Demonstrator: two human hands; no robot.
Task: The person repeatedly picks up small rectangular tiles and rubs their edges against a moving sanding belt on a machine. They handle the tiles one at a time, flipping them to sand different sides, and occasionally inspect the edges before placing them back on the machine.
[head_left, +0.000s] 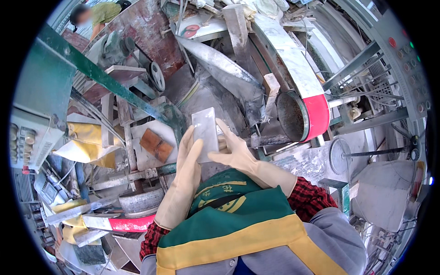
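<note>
A pale, smooth rectangular slab [206,134] stands on end between my hands in front of the green apron with yellow trim. My left hand [185,158], in a cream rubber glove, holds its left edge, with the thumb near the lower face. My right hand [239,152], gloved the same way, holds its right side, the thumb reaching toward the lower right edge. Some right fingers are partly hidden behind the slab. The slab's material cannot be made out for certain.
Right of my hands runs a white and red belt [316,117] over a drum. Another red and white belt [133,223] lies lower left. A green metal bar [103,82] crosses the left side. A control panel [409,68] stands far right. Another person [98,16] is at upper left.
</note>
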